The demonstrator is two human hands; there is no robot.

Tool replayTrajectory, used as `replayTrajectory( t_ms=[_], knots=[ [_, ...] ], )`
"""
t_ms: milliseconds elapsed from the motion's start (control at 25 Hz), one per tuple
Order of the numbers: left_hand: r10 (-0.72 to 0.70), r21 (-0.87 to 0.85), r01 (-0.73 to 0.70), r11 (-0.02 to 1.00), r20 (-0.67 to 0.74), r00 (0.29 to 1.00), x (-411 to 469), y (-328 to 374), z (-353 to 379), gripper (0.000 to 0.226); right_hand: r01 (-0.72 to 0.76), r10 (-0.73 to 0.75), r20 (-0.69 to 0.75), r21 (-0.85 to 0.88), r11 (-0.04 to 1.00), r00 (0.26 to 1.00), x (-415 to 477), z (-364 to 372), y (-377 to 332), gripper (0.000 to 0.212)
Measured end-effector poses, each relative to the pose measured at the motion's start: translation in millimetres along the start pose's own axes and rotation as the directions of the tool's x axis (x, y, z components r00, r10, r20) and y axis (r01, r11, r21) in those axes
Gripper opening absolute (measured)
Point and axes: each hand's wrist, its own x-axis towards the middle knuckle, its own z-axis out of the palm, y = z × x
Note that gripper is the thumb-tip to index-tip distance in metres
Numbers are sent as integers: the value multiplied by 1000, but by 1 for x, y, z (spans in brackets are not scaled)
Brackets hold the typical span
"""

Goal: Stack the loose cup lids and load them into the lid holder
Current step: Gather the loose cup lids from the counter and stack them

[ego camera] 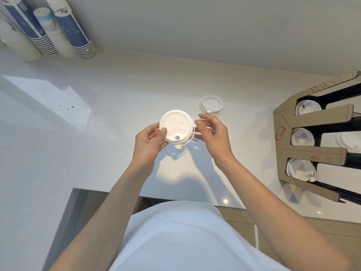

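Slipping is the main risk here: the stack of white cup lids (176, 126) is pinched only at its left rim by the left hand (150, 141), thumb on the top face and fingers beneath, so the lids under the top one could slide apart or drop to the white counter (117, 90) if the grip loosens. The tethered plug (178, 146) dangling below the stack could also snag between lids and keep them from nesting flat. How many lids are in the stack cannot be told.

The stack is held above the counter, between the two hands. The right hand (212, 133) is at the stack's right edge, fingers curled and partly spread; its fingertips (199, 122) appear to touch the lower lids there, but whether they actually grip cannot be told. One loose lid (211, 104) lies upturned on the counter just beyond the right hand, not yet gathered. The cardboard lid holder (312, 141) stands well off to the right, its three slots already showing lids inside; a misaligned stack would likely catch on a slot's edge. Sleeves of paper cups (48, 30) stand at the far left.
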Motion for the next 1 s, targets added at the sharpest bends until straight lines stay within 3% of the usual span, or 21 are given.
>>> replayTrajectory(
  t_ms=[80,240,640,800,1000],
  knots=[
    [-21,-12,21,1000,-24,999,1,-1,-3,39,-30,28,-34,-49,998,999,10,-4,11,26],
    [-54,-27,53,998,-52,997,4,-5,-7,40,-65,57,-36,-305,950,998,30,-9,40,41],
    [-84,-55,78,995,-106,991,10,-3,-8,41,-37,122,71,-702,711,990,84,-3,71,79],
    [-91,-67,84,994,-115,989,11,1,-3,40,14,141,119,-809,587,983,93,5,76,79],
    [-89,-57,83,995,-115,989,9,5,1,40,59,126,144,-854,517,981,96,6,82,68]
  ],
)
